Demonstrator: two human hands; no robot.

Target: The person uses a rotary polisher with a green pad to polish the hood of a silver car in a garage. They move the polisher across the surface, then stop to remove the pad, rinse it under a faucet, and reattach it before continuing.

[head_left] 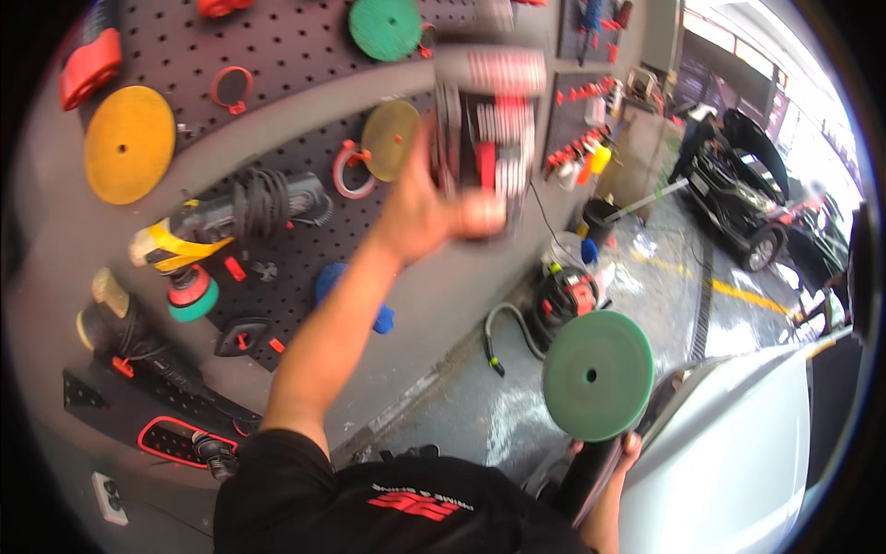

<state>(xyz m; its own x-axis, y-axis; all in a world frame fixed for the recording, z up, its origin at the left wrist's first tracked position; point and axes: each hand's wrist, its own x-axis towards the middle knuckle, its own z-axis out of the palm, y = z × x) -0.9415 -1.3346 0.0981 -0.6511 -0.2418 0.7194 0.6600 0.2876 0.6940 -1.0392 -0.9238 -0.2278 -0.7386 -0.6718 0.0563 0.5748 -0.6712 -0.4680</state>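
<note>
My left hand [429, 208] is raised in front of the wall, its fingers wrapped round a dark bottle [489, 138] with a red and white label. Motion blurs the bottle, which stands roughly upright in my grip. Low on the right, my right hand [628, 454] grips a polishing machine [591, 475] by its dark body. A round green foam pad [609, 406] with a small centre hole faces up on the machine. The pad partly hides the machine, and my right fingers show only in part.
On the pegboard [305, 231] hang yellow and green pads and a corded yellow polisher [194, 231]. A red and black vacuum [565, 294] with a grey hose stands on the floor. A pale car panel [729, 443] lies close right; a dark car [738, 194] stands farther back.
</note>
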